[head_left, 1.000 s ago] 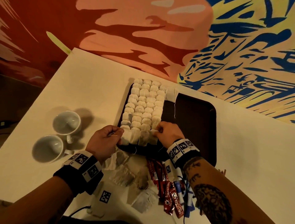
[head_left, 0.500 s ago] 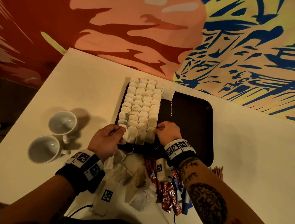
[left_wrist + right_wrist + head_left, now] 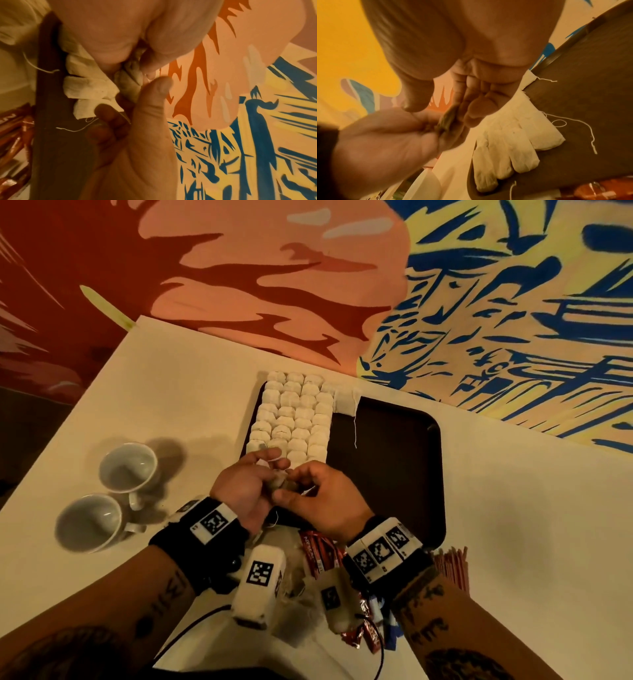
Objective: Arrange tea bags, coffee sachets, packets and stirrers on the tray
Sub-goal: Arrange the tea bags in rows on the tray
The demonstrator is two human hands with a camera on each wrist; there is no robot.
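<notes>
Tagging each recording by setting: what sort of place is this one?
Probably a café or hospitality room: a white table against a painted mural, two white cups, and a dark tray of tea bags.

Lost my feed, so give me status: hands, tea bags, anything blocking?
Left hand and right hand both pinch one tea bag above the tray's near edge. Tea bag rows fill its left side. Nothing blocking.
</notes>
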